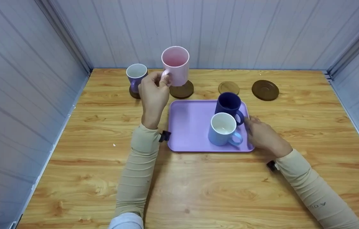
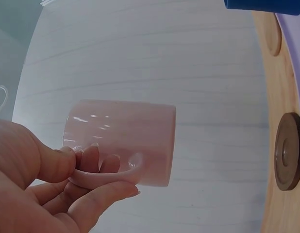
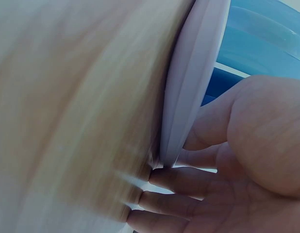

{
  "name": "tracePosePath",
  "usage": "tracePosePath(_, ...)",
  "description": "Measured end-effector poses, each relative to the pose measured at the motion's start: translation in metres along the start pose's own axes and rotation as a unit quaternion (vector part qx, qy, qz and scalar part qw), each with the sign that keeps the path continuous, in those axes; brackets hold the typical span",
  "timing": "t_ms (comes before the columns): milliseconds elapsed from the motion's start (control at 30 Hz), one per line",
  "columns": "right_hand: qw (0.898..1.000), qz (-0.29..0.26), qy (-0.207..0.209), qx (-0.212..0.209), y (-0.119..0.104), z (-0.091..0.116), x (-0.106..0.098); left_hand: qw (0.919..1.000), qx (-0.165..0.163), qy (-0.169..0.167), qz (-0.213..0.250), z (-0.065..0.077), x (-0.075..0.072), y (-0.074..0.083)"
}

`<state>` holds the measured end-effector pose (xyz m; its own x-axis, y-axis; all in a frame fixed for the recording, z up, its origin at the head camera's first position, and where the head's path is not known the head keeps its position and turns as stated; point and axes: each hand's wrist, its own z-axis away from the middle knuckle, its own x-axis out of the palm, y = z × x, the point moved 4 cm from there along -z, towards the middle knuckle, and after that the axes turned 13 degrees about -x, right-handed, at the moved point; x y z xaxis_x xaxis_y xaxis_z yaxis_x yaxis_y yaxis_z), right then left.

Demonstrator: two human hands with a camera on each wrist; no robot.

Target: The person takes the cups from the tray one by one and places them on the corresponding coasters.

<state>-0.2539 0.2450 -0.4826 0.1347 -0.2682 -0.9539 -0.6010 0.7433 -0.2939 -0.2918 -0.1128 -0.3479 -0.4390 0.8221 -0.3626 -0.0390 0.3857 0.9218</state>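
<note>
Up near the back wall, my left hand (image 1: 154,95) pinches the handle of a pink mug (image 1: 179,74) between thumb and fingers. The mug is upright and overlaps a dark round coaster (image 1: 184,91) in the head view. In the left wrist view the same pink mug (image 2: 121,138) shows its handle with fingers through the loop. My right hand (image 1: 263,135) grips the right rim of a purple tray (image 1: 189,127), thumb over the edge and other fingertips at the tabletop. On the tray's right side stand a light blue mug (image 1: 219,133) and a dark blue mug (image 1: 225,103), handles to the right.
A purple mug (image 1: 133,78) with a white inside sits on a dark coaster (image 1: 134,93) at the back left. Behind the tray lie a light wooden coaster (image 1: 228,87) and a dark brown coaster (image 1: 265,90). Pale panel walls (image 1: 230,35) enclose the wooden table (image 1: 198,190).
</note>
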Motion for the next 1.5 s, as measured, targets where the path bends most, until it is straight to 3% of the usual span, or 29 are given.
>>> tracePosePath(267, 1.0, -0.004, -0.012, 0.011, 0.0, 0.0, 0.004, 0.9994, -0.013, 0.031, -0.011, -0.01, 0.011, -0.005)
tracePosePath(733, 0.999, -0.007, -0.023, 0.025, 0.0, 0.001, 0.004, 0.9973, -0.054, 0.047, -0.017, -0.025, 0.052, -0.03)
tracePosePath(967, 1.0, 0.001, 0.01, -0.001, -0.001, 0.0, 0.003, 0.9976, -0.053, 0.044, -0.009, -0.03, 0.07, -0.048)
tracePosePath(1500, 1.0, -0.002, -0.012, 0.023, 0.002, 0.001, 0.001, 0.9946, -0.101, 0.018, -0.011, -0.037, 0.098, -0.074)
